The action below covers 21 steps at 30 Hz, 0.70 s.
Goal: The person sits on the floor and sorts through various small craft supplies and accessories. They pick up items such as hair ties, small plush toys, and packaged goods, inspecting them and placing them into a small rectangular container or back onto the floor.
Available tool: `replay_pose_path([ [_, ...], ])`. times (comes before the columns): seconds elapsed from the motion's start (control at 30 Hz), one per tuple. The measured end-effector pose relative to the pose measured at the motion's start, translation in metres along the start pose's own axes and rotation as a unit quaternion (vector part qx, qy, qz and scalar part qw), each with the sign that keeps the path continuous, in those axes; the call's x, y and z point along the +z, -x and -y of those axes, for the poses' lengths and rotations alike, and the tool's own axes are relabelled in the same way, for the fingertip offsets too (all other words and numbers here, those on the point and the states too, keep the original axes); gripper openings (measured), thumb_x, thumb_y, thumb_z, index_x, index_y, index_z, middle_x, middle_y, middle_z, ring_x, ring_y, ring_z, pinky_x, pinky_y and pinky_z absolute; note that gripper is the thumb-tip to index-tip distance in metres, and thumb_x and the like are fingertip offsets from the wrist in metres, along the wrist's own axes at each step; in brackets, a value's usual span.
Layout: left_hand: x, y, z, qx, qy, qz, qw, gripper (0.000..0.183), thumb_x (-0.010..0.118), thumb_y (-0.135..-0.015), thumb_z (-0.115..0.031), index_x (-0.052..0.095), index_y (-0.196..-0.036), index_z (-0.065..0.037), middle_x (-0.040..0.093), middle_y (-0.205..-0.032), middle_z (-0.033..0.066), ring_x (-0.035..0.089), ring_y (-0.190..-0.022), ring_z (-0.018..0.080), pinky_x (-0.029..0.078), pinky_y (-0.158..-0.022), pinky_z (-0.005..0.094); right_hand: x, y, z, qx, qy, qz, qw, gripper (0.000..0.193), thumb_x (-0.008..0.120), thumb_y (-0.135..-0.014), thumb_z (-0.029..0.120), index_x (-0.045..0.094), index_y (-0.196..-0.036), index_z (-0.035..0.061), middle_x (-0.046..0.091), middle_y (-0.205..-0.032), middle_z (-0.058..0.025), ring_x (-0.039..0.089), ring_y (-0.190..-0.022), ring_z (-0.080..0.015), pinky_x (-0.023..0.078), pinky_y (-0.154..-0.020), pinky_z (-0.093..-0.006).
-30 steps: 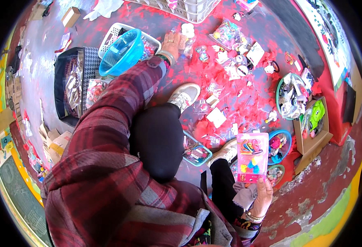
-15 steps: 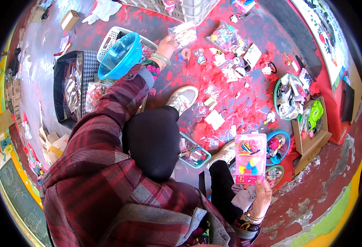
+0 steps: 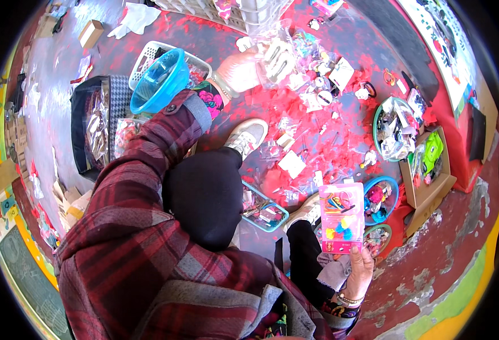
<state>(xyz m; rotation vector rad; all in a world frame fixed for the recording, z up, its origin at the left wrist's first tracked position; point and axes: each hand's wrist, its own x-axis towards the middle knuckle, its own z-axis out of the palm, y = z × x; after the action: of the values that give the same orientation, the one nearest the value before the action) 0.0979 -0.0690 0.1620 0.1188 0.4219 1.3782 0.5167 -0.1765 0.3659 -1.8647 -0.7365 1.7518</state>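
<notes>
My left hand (image 3: 242,71) reaches out over the floor, its fingers closed on a clear plastic bag (image 3: 277,61) with whitish pieces in it. Small packets and trinkets (image 3: 323,85) are strewn just right of that bag. My right hand (image 3: 358,273), low on the right, pinches the bottom edge of a pink pack (image 3: 342,218). Coloured hair ties and yellow and blue pieces show through its clear front. A greyish-mauve cloth (image 3: 335,273) lies beside this hand's fingers.
A blue basin (image 3: 161,85) rests on a white basket (image 3: 147,61) by my left forearm. Left of it stands a dark bag (image 3: 82,124) of packets. To the right are a basket of packets (image 3: 381,122), a carton (image 3: 447,180) and a blue basket (image 3: 397,198). Red scraps cover the floor.
My left hand has moved to the right and slightly nearer, carrying the clear bag. The right hand keeps the pink pack in almost the same place.
</notes>
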Motion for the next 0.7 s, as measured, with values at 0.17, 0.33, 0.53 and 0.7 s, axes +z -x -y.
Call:
replay_pose_path([
  [0.17,0.01,-0.011,0.01,0.042,-0.076,-0.051,0.995,0.037,0.052,-0.08,-0.005,0.044,-0.117,-0.002,0.052,-0.113,0.0095,0.051,-0.104,0.0226,0.041,-0.089,0.04,0.003,0.0,0.003,-0.019,0.014,0.002,1.0,0.015,0.059,-0.081,0.012,0.062,-0.088,-0.001,0.062,-0.079,-0.0035,0.053,-0.069,-0.0086,0.041,-0.066,-0.0218],
  [0.33,0.027,-0.007,0.002,0.031,-0.298,-0.046,0.953,0.031,0.052,-0.079,0.001,0.052,-0.11,-0.003,0.057,-0.104,0.0084,0.056,-0.096,0.0204,0.043,-0.085,0.036,-0.008,-0.003,-0.004,-0.017,0.022,-0.005,1.0,0.015,0.059,-0.081,0.012,0.062,-0.089,-0.0007,0.062,-0.08,-0.0022,0.052,-0.071,-0.0077,0.041,-0.067,-0.0217],
  [0.53,-0.006,-0.004,-0.006,0.005,-0.23,-0.048,0.972,0.031,0.051,-0.079,0.003,0.053,-0.109,-0.005,0.058,-0.101,0.0094,0.057,-0.093,0.0211,0.045,-0.083,0.0372,-0.01,0.002,-0.002,-0.004,0.007,0.006,1.0,0.015,0.06,-0.08,0.01,0.062,-0.09,-0.0003,0.061,-0.083,-0.0016,0.052,-0.072,-0.0076,0.041,-0.069,-0.0215],
  [0.7,0.014,-0.008,0.004,-0.015,-0.226,-0.053,0.973,0.027,0.051,-0.082,-0.002,0.049,-0.109,-0.002,0.056,-0.103,0.0101,0.058,-0.09,0.0227,0.049,-0.079,0.0393,0.007,0.025,0.022,-0.083,-0.01,-0.012,0.996,0.013,0.057,-0.082,0.012,0.061,-0.085,0.0002,0.062,-0.076,-0.0037,0.054,-0.065,-0.0085,0.041,-0.06,-0.0211],
])
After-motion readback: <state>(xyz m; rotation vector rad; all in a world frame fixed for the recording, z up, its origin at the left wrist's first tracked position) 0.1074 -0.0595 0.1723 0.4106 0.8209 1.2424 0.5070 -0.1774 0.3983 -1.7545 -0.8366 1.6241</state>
